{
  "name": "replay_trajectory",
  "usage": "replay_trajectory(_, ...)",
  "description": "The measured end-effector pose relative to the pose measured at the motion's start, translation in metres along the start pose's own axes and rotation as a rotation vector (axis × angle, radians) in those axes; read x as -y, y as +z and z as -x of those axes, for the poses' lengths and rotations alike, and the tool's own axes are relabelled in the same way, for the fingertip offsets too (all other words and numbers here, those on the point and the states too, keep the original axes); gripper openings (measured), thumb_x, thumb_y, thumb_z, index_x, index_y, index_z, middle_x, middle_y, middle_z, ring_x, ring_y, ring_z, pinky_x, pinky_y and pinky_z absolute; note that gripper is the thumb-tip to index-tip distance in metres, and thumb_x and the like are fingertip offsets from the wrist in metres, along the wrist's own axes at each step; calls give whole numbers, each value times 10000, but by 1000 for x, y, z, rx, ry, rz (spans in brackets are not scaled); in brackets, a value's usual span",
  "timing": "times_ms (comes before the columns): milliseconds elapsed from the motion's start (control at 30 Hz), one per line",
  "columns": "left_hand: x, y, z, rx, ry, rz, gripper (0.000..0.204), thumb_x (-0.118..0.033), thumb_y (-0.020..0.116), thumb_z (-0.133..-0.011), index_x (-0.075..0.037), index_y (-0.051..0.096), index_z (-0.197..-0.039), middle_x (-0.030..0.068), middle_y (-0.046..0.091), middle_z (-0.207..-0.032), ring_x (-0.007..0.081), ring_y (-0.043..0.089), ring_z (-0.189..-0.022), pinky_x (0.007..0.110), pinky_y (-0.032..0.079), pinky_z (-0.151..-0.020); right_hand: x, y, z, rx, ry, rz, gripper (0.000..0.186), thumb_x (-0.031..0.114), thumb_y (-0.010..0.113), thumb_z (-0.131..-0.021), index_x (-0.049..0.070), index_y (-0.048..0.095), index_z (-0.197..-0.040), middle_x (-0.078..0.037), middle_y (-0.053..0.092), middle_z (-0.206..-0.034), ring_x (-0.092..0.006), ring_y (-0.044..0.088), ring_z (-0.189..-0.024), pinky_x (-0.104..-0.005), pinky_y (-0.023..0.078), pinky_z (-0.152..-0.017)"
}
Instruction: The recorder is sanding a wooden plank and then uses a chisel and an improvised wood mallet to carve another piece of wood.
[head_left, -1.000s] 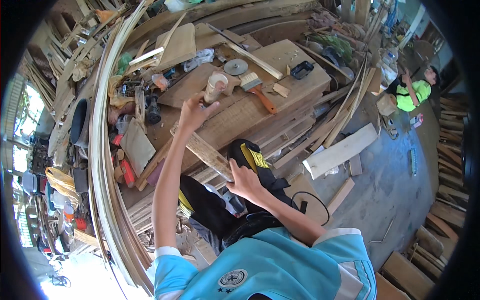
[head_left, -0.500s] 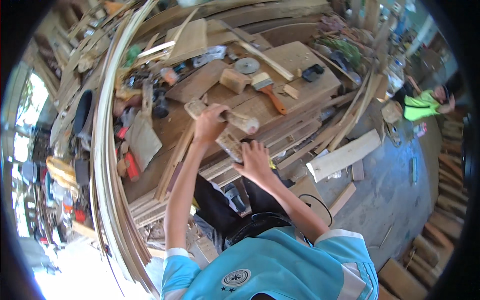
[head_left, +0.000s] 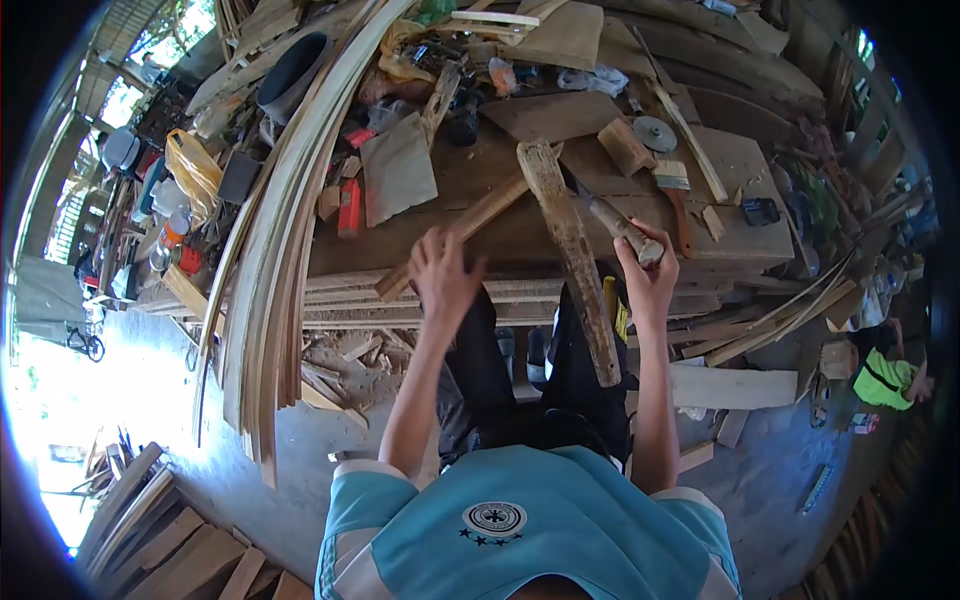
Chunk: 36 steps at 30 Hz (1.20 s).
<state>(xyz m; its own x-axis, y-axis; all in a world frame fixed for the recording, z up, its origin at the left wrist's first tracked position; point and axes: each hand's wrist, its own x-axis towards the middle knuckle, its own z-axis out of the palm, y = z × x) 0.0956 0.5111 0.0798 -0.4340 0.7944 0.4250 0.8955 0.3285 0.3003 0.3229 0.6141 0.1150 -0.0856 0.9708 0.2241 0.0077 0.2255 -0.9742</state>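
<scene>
My right hand (head_left: 648, 275) is closed around the round wooden handle (head_left: 618, 225) of a tool with a dark, narrow blade (head_left: 574, 182). Part of that blade is hidden behind a rough, bark-flecked wood piece (head_left: 568, 245), so its exact kind is unclear. The rough piece lies across the bench's front edge, its lower end between my legs. My left hand (head_left: 443, 275), slightly blurred, has its fingers apart and grips nothing. It hovers at or over a squared wood strip (head_left: 482, 212); whether they touch I cannot tell.
On the wooden bench (head_left: 735, 225) lie a paintbrush (head_left: 677, 205), a wood block (head_left: 625, 147), a metal disc (head_left: 654, 133), a dark cup-like object (head_left: 760, 211) and a red tool (head_left: 349, 208). Long thin strips (head_left: 285, 215) stick out at left. A person in a bright vest (head_left: 884, 380) is at far right.
My left hand has let go of the wood and moved left. My right hand has shifted from the rough piece to the tool's handle. The view has turned.
</scene>
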Motion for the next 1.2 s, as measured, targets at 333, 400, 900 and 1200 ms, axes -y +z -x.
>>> replay_trajectory(333,32,-30,-5,153,-16,181,385,-244,720,-710,0,594,-979,171,597,-850,327,595,-798,363,469,-730,1,-8,11,-249,104,-237,246,40,681,-774,8,585,-998,-51,581,-972,-96,543,-865,-221,431,-778)
replay_trajectory(400,34,-35,-25,203,-131,350,369,-291,710,-726,13,559,-870,183,587,-870,338,580,-826,408,457,-707,3,-15,10,-251,155,-239,239,46,681,-775,11,591,-993,-48,579,-953,-92,542,-849,-214,428,-760)
replay_trajectory(900,-36,7,-56,211,160,221,802,-348,745,-667,-108,357,-1326,184,375,-1289,387,377,-1180,498,318,-973,33,-5,20,-115,-141,-47,302,25,678,-756,11,512,-1008,-121,604,-1000,-162,573,-932,-266,448,-794)
replay_trajectory(1200,-86,-61,-43,257,643,965,715,-213,738,-644,-45,427,-1265,136,587,-1042,307,581,-946,389,426,-891,103,-4,41,468,-651,148,402,133,707,-740,33,521,-1082,-161,541,-1155,-298,491,-1133,-386,421,-879)
